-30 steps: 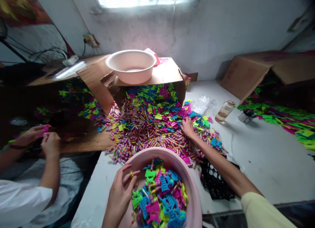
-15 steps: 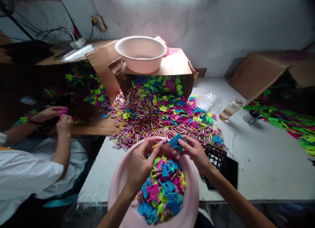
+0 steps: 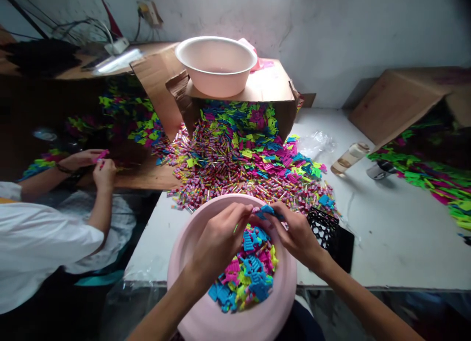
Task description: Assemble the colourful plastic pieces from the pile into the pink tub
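Blue piece and striped stick are being brought together since the earlier frame, over the pink basin's far side. Stick is being pinched by the left hand, piece by the right hand, fingers nearly closed. Alignment is needing to be kept straight, grips close to the contact point.

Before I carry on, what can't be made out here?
All in the head view:
- How far the small pinkish piece sits in the blue piece: covered by fingers of the left hand and right hand.
- Floor of the lower basin: partly under heaped pieces.
- Depths of the right-hand carton: shadow, right edge.
- Co-worker's pink piece: blurred, small.
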A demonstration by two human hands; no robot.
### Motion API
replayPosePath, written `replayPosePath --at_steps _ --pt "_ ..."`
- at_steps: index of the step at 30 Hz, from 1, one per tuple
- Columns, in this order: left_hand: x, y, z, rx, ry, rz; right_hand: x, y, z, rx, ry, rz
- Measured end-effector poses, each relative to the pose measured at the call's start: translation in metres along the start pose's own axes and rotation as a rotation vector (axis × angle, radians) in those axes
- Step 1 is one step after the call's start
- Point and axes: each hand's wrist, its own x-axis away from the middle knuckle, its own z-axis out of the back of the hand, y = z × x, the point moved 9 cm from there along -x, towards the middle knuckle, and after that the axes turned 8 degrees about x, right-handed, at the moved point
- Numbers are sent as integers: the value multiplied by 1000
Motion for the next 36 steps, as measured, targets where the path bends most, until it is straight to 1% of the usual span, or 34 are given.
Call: replayPosePath --at_steps 2,5,6,8,10,11,14,16,17,18,20,21,22,23,24,25,26,27,29,31,33,34,36 --pt "2 0 0 -29 0 8 0 -7 1 47 -2 95" --pt "2 -7 2 48 -4 77 0 -15 3 70 -4 209" --pt "1 -12 2 101 -34 108 0 -17 3 64 -17 238" --pt "-1 -21 -4 218 -146 161 2 -18 1 49 -50 276" --pt "-2 -31 -8 308 -241 200 3 -15 -2 28 -85 270" --pt "-2 -35 -10 345 -268 218 3 -12 -5 14 -98 248" --pt "0 -49 -13 413 -291 273 4 2 -16 -42 -127 138" --pt "0 -56 -15 416 -324 294 4 11 -26 -82 -157 70" --pt "-1 -58 -17 395 -366 286 3 13 -32 -97 -195 59" --pt "-2 -59 -19 363 -438 263 2 15 -38 -104 -260 72" --pt "-8 -63 -26 269 -613 195 -2 18 -51 -90 -437 153" --pt "-14 -69 -28 188 -667 171 -6 24 -53 -65 -500 194" --pt "-25 -80 -28 83 -673 161 -15 35 -51 -12 -507 205" --pt "-39 -94 -27 -32 -634 169 -27 52 -44 55 -461 185" --pt "-57 -111 -24 -168 -553 195 -44 74 -33 137 -363 129" --pt "-74 -128 -25 -258 -490 221 -61 100 -18 278 -215 38" --pt "-89 -144 -32 -302 -472 234 -76 123 -10 350 -139 -17" --pt "-103 -160 -40 -346 -456 251 -90 143 -7 401 -91 -52" --pt "-126 -189 -63 -408 -454 262 -116 179 -9 504 -32 -95" --pt "-138 -210 -89 -429 -505 225 -137 205 -20 595 -15 -115" --pt "-140 -224 -113 -422 -580 171 -151 223 -31 673 -14 -119" --pt "-137 -229 -122 -414 -619 149 -156 230 -36 706 -19 -114" --pt "-130 -240 -133 -388 -681 121 -160 240 -43 759 -35 -93"
